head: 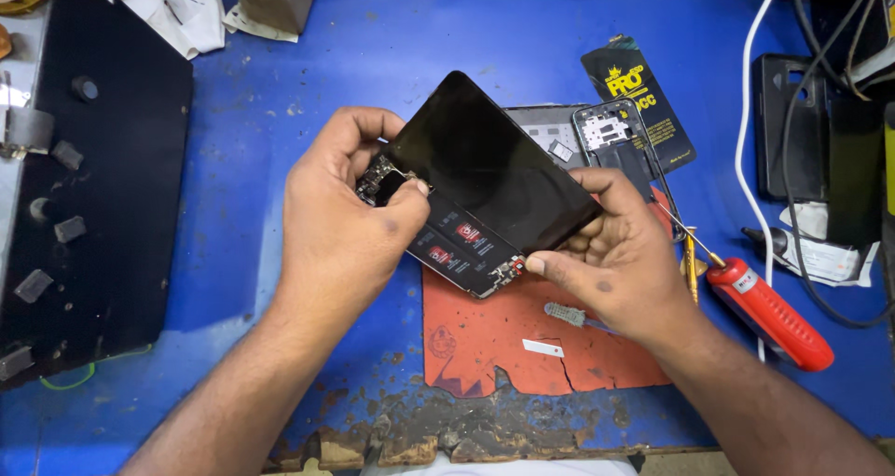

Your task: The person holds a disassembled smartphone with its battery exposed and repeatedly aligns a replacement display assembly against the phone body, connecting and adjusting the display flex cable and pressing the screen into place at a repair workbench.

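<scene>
Two hands on one open phone (475, 206), held up over the torn red mat (522, 336) on the blue table (392, 38): left hand (340, 224) gripping the left end, thumb pressed on the bare parts there; right hand (620, 257) pinching the near right corner, fingers tucked under the dark screen. Just right of that hand, a red-handled screwdriver (769, 313); behind the phone, a grey phone frame (597, 136) lying flat; far left, a black board (103, 187).

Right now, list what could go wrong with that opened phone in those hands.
The black screen panel is lifted at an angle off the phone body; prying further may crack it. The left hand presses its thumb on exposed circuitry, which could be damaged. The red screwdriver lies near the right hand and could get knocked.
</scene>
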A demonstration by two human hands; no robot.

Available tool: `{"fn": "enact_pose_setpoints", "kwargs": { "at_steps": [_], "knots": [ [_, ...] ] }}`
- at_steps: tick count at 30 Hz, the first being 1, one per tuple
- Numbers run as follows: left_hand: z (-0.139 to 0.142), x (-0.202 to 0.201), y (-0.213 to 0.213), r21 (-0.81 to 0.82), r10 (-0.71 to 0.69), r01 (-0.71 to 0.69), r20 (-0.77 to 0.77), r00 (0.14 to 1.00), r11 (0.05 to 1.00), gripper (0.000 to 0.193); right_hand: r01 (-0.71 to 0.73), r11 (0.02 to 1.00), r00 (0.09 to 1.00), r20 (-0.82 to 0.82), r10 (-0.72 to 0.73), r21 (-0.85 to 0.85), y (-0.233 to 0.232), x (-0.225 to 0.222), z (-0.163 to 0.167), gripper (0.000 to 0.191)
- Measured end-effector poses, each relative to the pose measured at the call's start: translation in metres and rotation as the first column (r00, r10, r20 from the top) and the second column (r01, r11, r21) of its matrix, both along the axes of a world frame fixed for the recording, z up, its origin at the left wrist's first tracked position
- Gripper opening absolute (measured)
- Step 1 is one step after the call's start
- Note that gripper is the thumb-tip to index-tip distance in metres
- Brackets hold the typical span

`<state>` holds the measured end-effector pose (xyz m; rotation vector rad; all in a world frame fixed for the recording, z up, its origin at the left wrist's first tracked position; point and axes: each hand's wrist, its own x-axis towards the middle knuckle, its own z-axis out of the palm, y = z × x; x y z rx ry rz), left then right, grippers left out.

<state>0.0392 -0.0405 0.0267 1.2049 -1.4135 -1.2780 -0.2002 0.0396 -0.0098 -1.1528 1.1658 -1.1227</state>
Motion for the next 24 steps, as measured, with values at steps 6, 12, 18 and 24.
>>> {"fn": "enact_pose_setpoints", "kwargs": {
  "at_steps": [6, 12, 18, 24],
  "knots": [
    [0.000, 0.003, -0.005, 0.034, -0.025, 0.024, 0.024, 0.999, 0.999, 0.040, 0.011, 1.000, 0.999, 0.032, -0.012, 0.018, -0.004, -0.002, 0.002, 0.058],
    [-0.003, 0.007, -0.011, 0.186, 0.023, 0.086, -0.519, 0.854, 0.979, 0.034, 0.062, 0.992, 0.992, 0.107, -0.074, 0.113, -0.010, -0.007, 0.005, 0.055],
    [-0.006, 0.004, -0.005, 0.159, -0.028, 0.246, -0.786, 0.617, 0.956, 0.046, 0.101, 0.990, 0.968, 0.218, -0.122, 0.102, -0.014, -0.014, 0.007, 0.057],
    [-0.010, -0.001, 0.000, 0.019, -0.213, 0.348, -0.759, 0.615, 0.937, 0.082, 0.116, 0.985, 0.959, 0.245, -0.144, 0.124, -0.016, -0.021, 0.008, 0.065]
  ]
}}
